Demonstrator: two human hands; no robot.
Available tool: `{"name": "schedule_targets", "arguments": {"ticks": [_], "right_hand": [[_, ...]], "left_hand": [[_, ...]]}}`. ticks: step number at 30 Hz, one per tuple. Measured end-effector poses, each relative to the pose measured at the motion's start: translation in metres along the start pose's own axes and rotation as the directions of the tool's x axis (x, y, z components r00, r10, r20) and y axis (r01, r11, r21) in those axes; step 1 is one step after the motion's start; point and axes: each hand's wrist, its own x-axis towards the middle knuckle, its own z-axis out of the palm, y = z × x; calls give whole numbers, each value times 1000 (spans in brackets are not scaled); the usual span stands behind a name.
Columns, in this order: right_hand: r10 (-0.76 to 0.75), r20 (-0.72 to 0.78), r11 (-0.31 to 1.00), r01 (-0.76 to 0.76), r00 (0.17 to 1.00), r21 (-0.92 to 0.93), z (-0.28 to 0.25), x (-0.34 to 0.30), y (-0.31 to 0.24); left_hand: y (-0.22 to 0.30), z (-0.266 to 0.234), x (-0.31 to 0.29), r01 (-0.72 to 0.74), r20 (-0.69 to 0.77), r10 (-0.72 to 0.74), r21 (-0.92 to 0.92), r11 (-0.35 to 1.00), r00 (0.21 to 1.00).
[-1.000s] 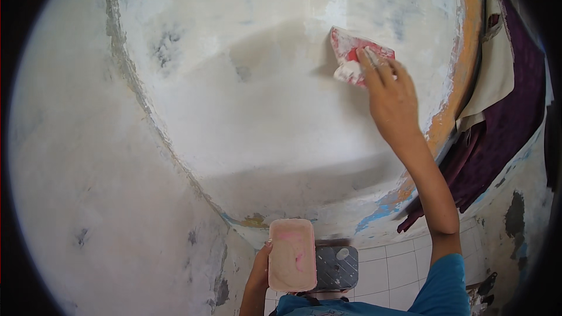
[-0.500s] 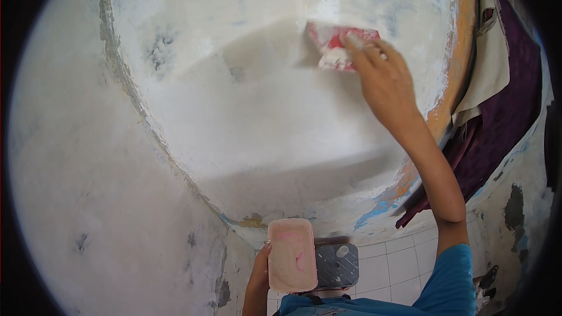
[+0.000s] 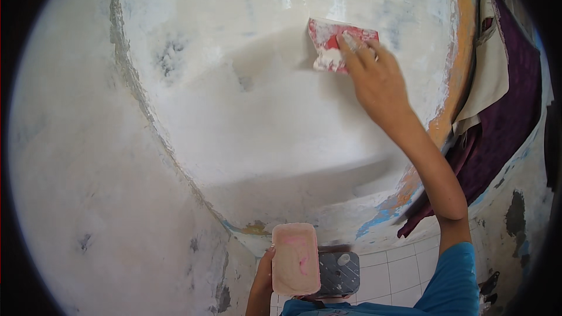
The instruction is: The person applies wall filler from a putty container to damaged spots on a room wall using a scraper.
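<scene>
Up on the wall (image 3: 263,134), my right hand (image 3: 374,76) grips a red, flat putty spreader (image 3: 336,41) smeared with white filler. The spreader lies at or very near the wall surface; I cannot tell whether its edge touches. Down low, my left hand (image 3: 266,269) holds a pinkish rectangular tub (image 3: 295,257) by its left side. Pale filler with a streak of brighter pink shows on the tub. Patches of grey-beige and white coat the wall around the spreader.
A dark grey plastic stool or box top (image 3: 338,275) with a small whitish object stands behind the tub. Purple cloth (image 3: 515,99) and cream cloth (image 3: 489,64) hang at the right beside an orange strip (image 3: 459,41). White floor tiles (image 3: 389,278) lie below; another wall (image 3: 88,158) adjoins left.
My right hand and the spreader have shifted slightly left across the wall. The tub in my left hand sits a little lower and further right in view, along with a small camera shift.
</scene>
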Motion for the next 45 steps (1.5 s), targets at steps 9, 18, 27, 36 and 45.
{"name": "schedule_targets", "arguments": {"ticks": [9, 18, 27, 36, 45], "right_hand": [[-104, 248, 963, 35, 963, 267, -4, -90, -44], [-57, 80, 994, 49, 995, 97, 10, -17, -14], [-80, 180, 958, 26, 980, 287, -17, 7, -6], [-262, 169, 950, 223, 950, 221, 9, -66, -66], [-52, 5, 998, 52, 999, 39, -4, 43, 8]], "left_hand": [[-3, -9, -1, 1, -31, 0, 19, 1000, 1000], [-2, -2, 2, -42, -7, 42, 32, 999, 999], [0, 0, -5, -12, 4, 12, 32, 999, 1000], [2, -6, -5, 9, 55, -9, 3, 1000, 998], [10, -8, -1, 32, 63, -33, 10, 999, 998]]}}
